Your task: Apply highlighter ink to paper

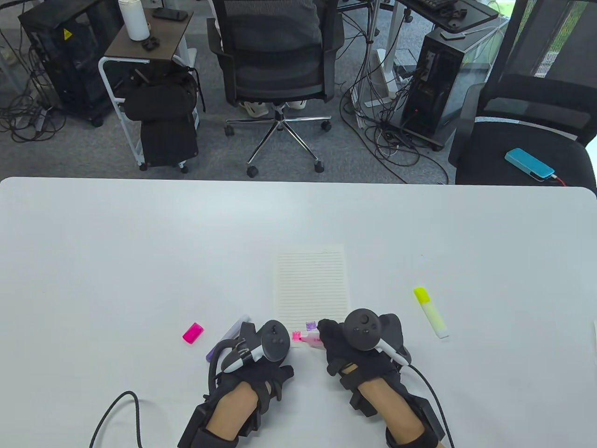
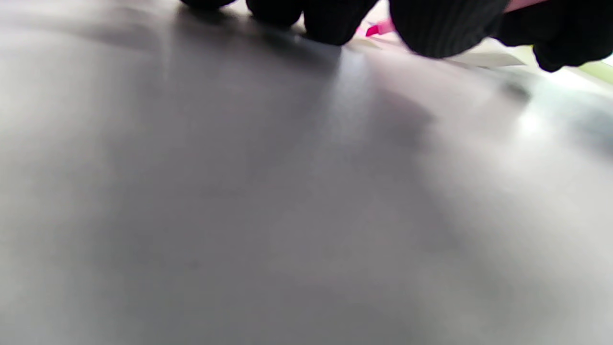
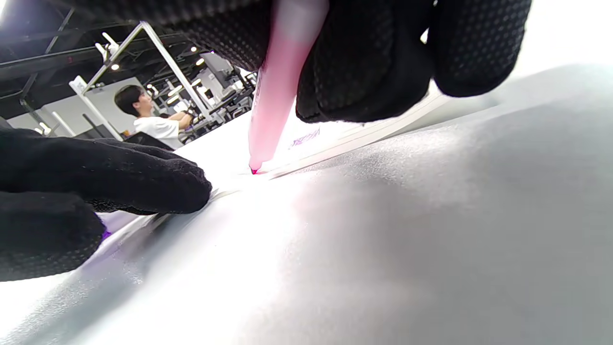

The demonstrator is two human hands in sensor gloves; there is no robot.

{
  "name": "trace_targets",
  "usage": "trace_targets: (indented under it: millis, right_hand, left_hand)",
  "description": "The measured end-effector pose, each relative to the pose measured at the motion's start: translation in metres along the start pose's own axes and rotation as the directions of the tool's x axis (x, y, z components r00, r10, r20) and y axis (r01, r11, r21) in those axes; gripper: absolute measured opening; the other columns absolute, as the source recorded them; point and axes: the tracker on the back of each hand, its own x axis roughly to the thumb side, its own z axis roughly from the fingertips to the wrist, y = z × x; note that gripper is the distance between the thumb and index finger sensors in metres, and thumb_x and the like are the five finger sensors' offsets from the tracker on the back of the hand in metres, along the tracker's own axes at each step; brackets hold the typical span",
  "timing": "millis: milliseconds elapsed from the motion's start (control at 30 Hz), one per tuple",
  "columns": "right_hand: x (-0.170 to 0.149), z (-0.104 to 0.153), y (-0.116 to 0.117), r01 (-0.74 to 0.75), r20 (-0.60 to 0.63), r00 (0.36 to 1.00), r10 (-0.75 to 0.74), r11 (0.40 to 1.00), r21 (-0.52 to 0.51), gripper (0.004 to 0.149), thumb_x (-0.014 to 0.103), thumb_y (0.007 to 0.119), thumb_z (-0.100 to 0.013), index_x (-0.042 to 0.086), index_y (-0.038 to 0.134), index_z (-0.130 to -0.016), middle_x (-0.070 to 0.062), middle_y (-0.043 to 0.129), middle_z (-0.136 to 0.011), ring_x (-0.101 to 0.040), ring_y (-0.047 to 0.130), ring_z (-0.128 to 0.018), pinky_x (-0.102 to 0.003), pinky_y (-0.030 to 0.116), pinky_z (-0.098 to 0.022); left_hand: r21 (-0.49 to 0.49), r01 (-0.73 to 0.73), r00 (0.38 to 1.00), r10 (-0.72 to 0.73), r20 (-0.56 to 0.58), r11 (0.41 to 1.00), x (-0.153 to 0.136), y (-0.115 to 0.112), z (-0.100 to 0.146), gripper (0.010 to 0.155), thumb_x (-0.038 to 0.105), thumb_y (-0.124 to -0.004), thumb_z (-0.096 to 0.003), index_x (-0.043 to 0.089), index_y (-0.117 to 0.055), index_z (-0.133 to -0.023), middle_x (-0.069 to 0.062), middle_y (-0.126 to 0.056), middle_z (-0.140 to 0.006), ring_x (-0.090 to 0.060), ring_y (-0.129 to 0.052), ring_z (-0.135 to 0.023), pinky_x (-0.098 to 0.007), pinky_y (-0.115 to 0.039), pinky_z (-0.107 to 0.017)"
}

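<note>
A lined sheet of paper (image 1: pixel 311 282) lies on the white table (image 1: pixel 140 242). My right hand (image 1: pixel 347 343) grips an uncapped pink highlighter (image 1: pixel 311 339); its tip (image 3: pixel 254 170) touches the paper's near left corner, where a pink mark (image 1: pixel 296 334) and a purple mark (image 1: pixel 310 325) show. My left hand (image 1: pixel 261 350) rests on the table just left of the paper, its fingers (image 3: pixel 143 179) pressing at the sheet's edge. The pink cap (image 1: pixel 193 333) lies to the left. A purple highlighter (image 1: pixel 228 337) lies partly under my left hand.
A yellow highlighter (image 1: pixel 431 311) lies on the table right of the paper. Office chairs (image 1: pixel 275 56), computer towers and cables stand on the floor beyond the table's far edge. Glove cables trail off the table's near edge.
</note>
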Motion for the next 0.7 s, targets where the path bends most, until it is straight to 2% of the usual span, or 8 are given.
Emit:
trace_targets:
  millis: [67,200,367,500,700]
  right_hand:
    - [0.0004,-0.0002,0.0014,0.0,0.003,1.0,0.0,1.0,-0.02,0.041,0.032,0.07,-0.063,0.015,0.072,-0.101,-0.019,0.09,-0.076,-0.034,0.093,-0.047,-0.059,0.074,-0.053]
    - [0.0006,0.0002,-0.0006,0.009,0.0,1.0,-0.009,1.0,0.016,0.041,0.031,0.071,-0.063,0.014,0.074,-0.099,-0.019,0.091,-0.074,-0.033,0.093,-0.045,-0.059,0.074,-0.052]
    - [0.0042,-0.0005,0.0043,-0.003,0.039,0.999,0.005,0.999,-0.038,0.041,0.032,0.07,-0.064,0.016,0.071,-0.102,-0.019,0.088,-0.079,-0.034,0.093,-0.05,-0.059,0.073,-0.054]
    - [0.0067,-0.0011,0.0058,-0.056,0.018,0.998,0.057,0.998,-0.037,0.041,0.032,0.07,-0.064,0.017,0.071,-0.102,-0.019,0.088,-0.079,-0.034,0.093,-0.05,-0.059,0.073,-0.054]
    - [0.0083,-0.0001,0.0064,-0.049,0.02,0.999,0.05,0.998,-0.047,0.041,0.032,0.07,-0.064,0.016,0.071,-0.102,-0.018,0.088,-0.078,-0.033,0.093,-0.049,-0.059,0.073,-0.054]
  left_hand:
    - [0.0,-0.001,1.0,0.001,0.0,1.0,-0.0001,0.0,0.0,0.069,0.053,-0.071,-0.043,0.027,-0.054,-0.105,0.0,-0.041,-0.113,-0.04,-0.043,-0.103,-0.067,-0.034,-0.071]
    - [0.0,-0.002,1.0,0.002,0.0,1.0,-0.0001,-0.0001,0.0,0.069,0.053,-0.071,-0.043,0.027,-0.054,-0.105,0.0,-0.041,-0.113,-0.04,-0.043,-0.103,-0.067,-0.034,-0.071]
    - [0.0,-0.001,1.0,0.001,0.001,1.0,-0.0002,0.0,0.0002,0.069,0.053,-0.071,-0.0429,0.027,-0.054,-0.105,0.0,-0.041,-0.113,-0.04,-0.043,-0.102,-0.067,-0.034,-0.071]
    - [-0.001,-0.004,1.0,0.004,0.001,1.0,-0.0003,0.0,0.0,0.069,0.053,-0.071,-0.043,0.027,-0.054,-0.105,0.0,-0.041,-0.113,-0.04,-0.043,-0.103,-0.067,-0.034,-0.071]
    - [-0.001,-0.004,1.0,0.004,0.001,1.0,-0.0003,0.0,-0.0001,0.069,0.053,-0.071,-0.043,0.027,-0.054,-0.105,0.0,-0.041,-0.113,-0.04,-0.043,-0.103,-0.067,-0.034,-0.071]
